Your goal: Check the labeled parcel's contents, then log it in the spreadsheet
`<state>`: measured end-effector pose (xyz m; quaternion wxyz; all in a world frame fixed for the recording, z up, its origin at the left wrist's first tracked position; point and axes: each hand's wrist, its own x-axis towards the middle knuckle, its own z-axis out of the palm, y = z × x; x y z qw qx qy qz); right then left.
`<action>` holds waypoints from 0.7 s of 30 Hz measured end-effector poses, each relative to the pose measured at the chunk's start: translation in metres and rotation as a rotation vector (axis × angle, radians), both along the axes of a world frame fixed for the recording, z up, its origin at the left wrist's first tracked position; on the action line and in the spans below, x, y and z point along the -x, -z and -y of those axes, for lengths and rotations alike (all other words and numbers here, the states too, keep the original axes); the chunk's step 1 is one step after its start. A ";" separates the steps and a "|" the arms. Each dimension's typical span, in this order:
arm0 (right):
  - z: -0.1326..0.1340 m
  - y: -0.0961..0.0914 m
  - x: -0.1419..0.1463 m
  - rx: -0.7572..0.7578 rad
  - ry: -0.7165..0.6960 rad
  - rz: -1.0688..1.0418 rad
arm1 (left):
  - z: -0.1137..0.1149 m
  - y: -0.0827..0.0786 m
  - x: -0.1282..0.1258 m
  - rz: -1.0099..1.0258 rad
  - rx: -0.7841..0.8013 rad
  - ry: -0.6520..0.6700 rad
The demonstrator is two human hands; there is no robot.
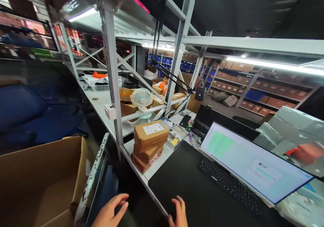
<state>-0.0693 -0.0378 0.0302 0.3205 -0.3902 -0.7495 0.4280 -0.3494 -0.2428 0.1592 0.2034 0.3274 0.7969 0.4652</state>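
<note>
My left hand (111, 211) hovers at the bottom, between the cart's worn metal rail and the desk edge, its thumb and fingers apart with nothing in them. Over the front edge of the black desk mat (177, 173) is my right hand (179, 213), fingers parted and holding nothing; whether it touches the mat I cannot tell. Beyond both hands, a stack of brown cardboard boxes (150, 147) stands at the desk's left corner, the top one bearing a white label. A black keyboard (227, 183) lies to the right, below a lit monitor (253, 162).
At lower left, a large open cardboard box (81, 173) sits beside the worn rail (92, 179). A metal rack post (111, 71) rises behind the stack. A small fan (141, 98) stands past it. Farther back is a person in an orange vest (163, 86).
</note>
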 end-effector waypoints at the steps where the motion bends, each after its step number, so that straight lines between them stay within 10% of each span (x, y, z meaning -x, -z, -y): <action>1: 0.000 -0.004 0.007 0.007 -0.011 -0.015 | -0.008 -0.006 0.011 0.008 -0.033 -0.016; 13: -0.073 -0.105 0.124 0.599 -0.100 -0.213 | -0.155 -0.062 0.155 0.167 -0.395 -0.339; 21: -0.112 -0.155 0.224 0.746 -0.257 -0.274 | -0.215 -0.084 0.188 0.289 -0.264 -0.144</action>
